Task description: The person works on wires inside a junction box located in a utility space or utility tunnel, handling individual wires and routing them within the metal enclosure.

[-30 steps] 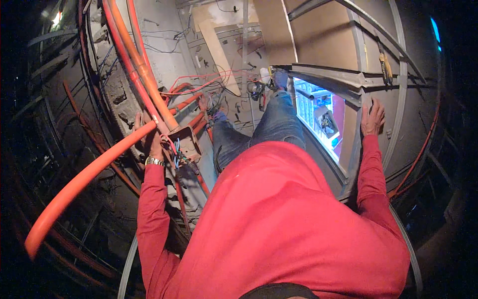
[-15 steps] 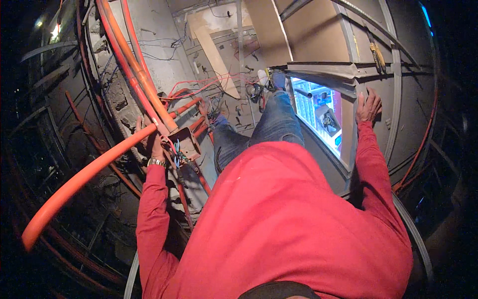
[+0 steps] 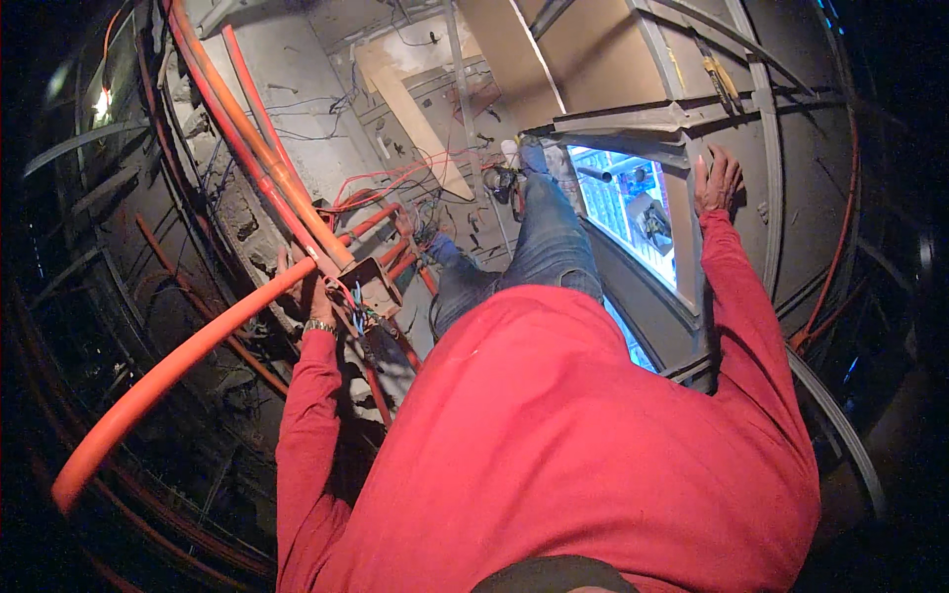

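Observation:
My left hand [image 3: 314, 296], with a metal watch [image 3: 318, 325] at the wrist, lies beside a metal junction box [image 3: 374, 282]. Its fingers stretch up along rough concrete, partly hidden behind a thick orange conduit [image 3: 203, 341]. Coloured wires [image 3: 358, 308] stick out of the box close to the thumb. My right hand [image 3: 718, 182] rests with fingers apart on the grey surface beside a framed opening, grasping nothing that I can see. Bright blue-white light and stacked goods [image 3: 633, 212] show through that opening.
Red and orange conduits [image 3: 262, 163] run up the concrete at left. Thin red wires [image 3: 395, 176] and a wooden plank [image 3: 425, 124] lie ahead of my feet. Beige boards [image 3: 593, 69] stand at upper right, near yellow-handled pliers [image 3: 722, 81]. Metal channels [image 3: 767, 148] cross the right side.
The view has shifted slightly, and a second blue-lit gap now shows beside my waist. Both hands keep nearly the same places; the right hand's fingers have shifted a little.

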`<state>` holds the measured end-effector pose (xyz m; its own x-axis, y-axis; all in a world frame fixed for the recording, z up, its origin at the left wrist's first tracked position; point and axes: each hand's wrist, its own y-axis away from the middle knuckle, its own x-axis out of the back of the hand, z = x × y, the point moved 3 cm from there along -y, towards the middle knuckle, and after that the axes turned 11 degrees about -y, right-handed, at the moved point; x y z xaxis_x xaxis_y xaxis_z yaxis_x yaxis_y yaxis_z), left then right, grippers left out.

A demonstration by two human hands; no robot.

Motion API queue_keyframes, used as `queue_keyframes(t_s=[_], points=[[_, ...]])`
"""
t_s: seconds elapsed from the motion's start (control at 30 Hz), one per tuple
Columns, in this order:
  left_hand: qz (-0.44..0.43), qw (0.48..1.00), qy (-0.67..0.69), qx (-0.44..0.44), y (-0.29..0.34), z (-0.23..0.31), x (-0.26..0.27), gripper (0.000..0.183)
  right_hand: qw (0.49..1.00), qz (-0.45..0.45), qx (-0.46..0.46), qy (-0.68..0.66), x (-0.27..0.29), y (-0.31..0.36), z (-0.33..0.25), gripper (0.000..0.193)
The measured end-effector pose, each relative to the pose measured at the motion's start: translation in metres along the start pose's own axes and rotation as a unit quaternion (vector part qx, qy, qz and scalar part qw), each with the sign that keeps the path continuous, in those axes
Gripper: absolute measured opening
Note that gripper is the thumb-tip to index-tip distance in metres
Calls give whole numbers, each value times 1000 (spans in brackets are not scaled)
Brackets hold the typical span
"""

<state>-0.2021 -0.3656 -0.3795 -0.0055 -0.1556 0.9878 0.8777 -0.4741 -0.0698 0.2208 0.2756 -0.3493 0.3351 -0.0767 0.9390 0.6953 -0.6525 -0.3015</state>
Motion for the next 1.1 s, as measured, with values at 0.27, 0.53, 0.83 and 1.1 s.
queue_keyframes(t_s=[0.27, 0.53, 0.83, 1.1], points=[[-3, 1000, -5, -3, 3, 3, 5, 46, 1000, -7, -21, -14, 0, -1, 1, 39], [-28, 1000, -9, 2, 8, 10, 5, 47, 999, 8, 6, -38, 6, -2, 0, 39], [-33, 999, -24, 10, 6, 15, 3, 47, 998, 8, 0, -65, -5, 2, 13, 38], [7, 998, -55, 2, 0, 12, 10, 48, 999, 3, 27, -35, -4, 0, 9, 37]])
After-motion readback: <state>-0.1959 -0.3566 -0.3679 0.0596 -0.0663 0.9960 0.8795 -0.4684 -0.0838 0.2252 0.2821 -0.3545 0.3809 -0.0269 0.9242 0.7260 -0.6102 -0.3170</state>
